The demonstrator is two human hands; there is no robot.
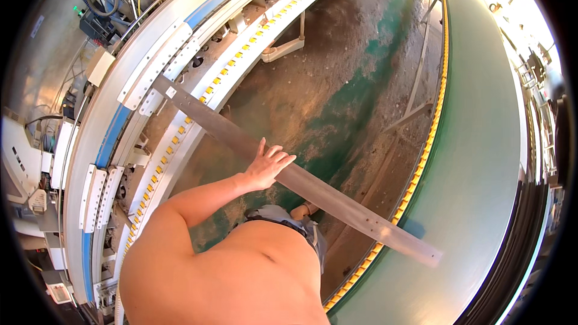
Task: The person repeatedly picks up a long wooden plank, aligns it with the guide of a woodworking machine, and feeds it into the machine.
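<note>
In the head view, the left hand (269,165) lies across the middle of the bar (340,200), fingers a little spread over its top; whether they close round its underside I cannot tell. The right hand is out of view. The bar spans from over the white rail (241,66) at its left end to over the green belt (481,114) at its right.

The likeliest trouble is the bar tipping or sliding, since only one hand shows on it, away from both ends. Were the belt running, which cannot be told here, it might drag the right end and swing the rest. A slip could drop it onto the foot (302,210) just nearer than the bar, or graze the bare belly (266,257) on that same side.

No open container can be made out; left of the bar, a white casing (18,138) hides whatever it holds.
</note>
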